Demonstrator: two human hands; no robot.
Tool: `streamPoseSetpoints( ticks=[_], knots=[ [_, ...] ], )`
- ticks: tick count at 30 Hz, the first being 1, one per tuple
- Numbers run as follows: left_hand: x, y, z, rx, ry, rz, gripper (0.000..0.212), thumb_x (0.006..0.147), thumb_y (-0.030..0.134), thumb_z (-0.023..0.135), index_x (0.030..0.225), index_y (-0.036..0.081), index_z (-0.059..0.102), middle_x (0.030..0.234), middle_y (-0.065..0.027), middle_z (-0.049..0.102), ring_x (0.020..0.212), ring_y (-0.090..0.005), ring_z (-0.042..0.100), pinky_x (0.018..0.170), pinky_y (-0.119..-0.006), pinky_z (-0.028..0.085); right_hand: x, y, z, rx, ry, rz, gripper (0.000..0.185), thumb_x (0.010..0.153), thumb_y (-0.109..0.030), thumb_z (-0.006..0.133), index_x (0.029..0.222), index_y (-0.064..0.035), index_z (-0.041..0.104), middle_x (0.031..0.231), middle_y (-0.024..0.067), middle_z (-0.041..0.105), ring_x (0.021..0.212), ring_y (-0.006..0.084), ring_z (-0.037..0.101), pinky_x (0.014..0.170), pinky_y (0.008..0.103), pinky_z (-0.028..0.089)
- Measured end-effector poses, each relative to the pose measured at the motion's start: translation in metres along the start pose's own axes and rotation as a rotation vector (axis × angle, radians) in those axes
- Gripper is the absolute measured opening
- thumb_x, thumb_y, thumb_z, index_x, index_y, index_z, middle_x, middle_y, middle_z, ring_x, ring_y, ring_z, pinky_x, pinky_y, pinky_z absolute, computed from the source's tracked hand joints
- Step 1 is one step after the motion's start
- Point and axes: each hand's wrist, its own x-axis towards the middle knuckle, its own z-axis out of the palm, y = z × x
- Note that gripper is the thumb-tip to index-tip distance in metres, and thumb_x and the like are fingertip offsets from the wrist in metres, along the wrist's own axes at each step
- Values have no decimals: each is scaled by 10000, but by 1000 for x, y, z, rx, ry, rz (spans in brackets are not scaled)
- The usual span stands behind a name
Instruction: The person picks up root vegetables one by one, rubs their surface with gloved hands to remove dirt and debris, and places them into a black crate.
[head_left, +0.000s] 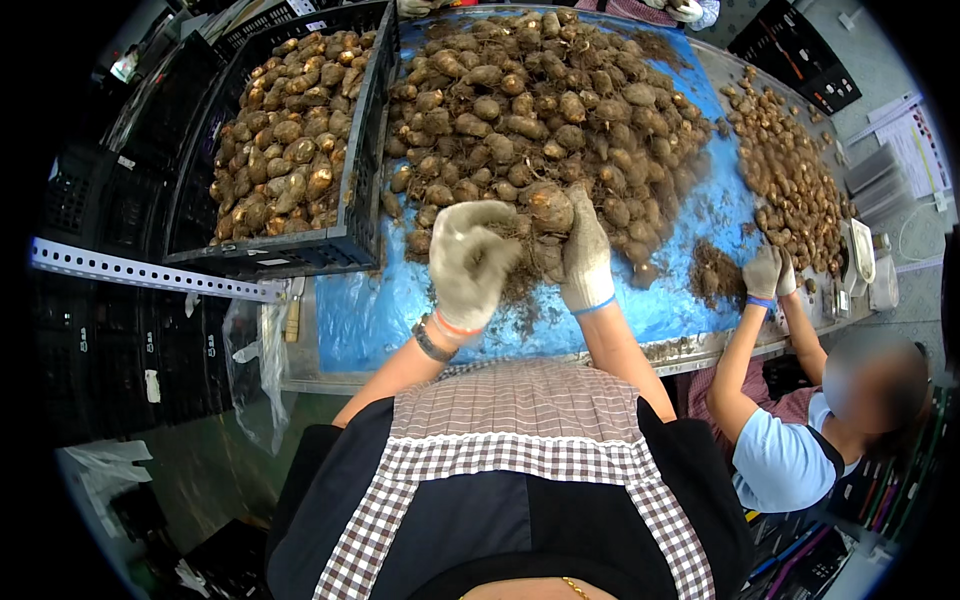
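Note:
My right hand, in a knitted work glove, holds a clump of taro corms above the near edge of a large heap of rooty corms. To its left, my left hand, gloved too and blurred, has curled fingers at the clump's hairy roots; whether it grips them cannot be told. Under the heap lies a blue plastic sheet, strewn with soil and root bits below my hands. At the left, a black plastic crate holds many corms with cut, pale ends.
Near the right edge a co-worker has gloved hands by a soil pile and many small corms. A white scale stands beside these. A wooden-handled tool lies left of the sheet. Other gloved hands show at the far edge.

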Motion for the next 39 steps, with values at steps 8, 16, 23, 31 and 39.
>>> streamPoseSetpoints(
  ticks=[8, 16, 23, 31, 39],
  knots=[
    [29, -7, 0, 86, -182, 23, 158, 823, 50, 751, 956, -9, 690, 959, -156, 677, 800, -306, 644, 751, -406, 513, -17, 3, -8, -221, -152, 41, 559, 1034, -544, 463, 921, -50, 699, 603, 1, 569, 419, 87, 450, 385, 246, 328],
    [34, 10, 6, 238, -281, 193, 344, 800, 75, 786, 577, 95, 525, 533, -73, 461, 491, -259, 473, 507, -375, 356, 0, 18, -31, -500, -56, -262, 508, 1034, -469, 536, 910, -6, 706, 643, 26, 611, 513, 94, 529, 475, 279, 420],
    [3, 3, 7, 34, -211, -315, 235, 804, 191, 823, 774, 43, 643, 626, -80, 566, 540, -226, 529, 547, -335, 496, 10, 23, -42, -896, 48, -752, 309, 972, -254, 627, 1084, 21, 710, 910, 220, 719, 832, 357, 717, 740, 381, 558],
    [35, -9, 3, 340, -524, -3, 159, 876, 179, 698, 811, 43, 646, 721, -140, 639, 691, -351, 630, 619, -442, 505, 1, 27, -47, -1127, 10, -890, 261, 930, -237, 669, 1096, -46, 732, 961, 196, 723, 855, 370, 710, 750, 400, 561],
    [2, 2, 18, 110, -740, 102, 107, 792, 118, 764, 820, 67, 674, 719, -119, 656, 615, -280, 635, 584, -390, 516, 24, 40, -64, -821, 27, -545, 552, 1013, -534, 518, 978, -25, 730, 747, 161, 695, 617, 270, 666, 549, 368, 483]
  ],
)
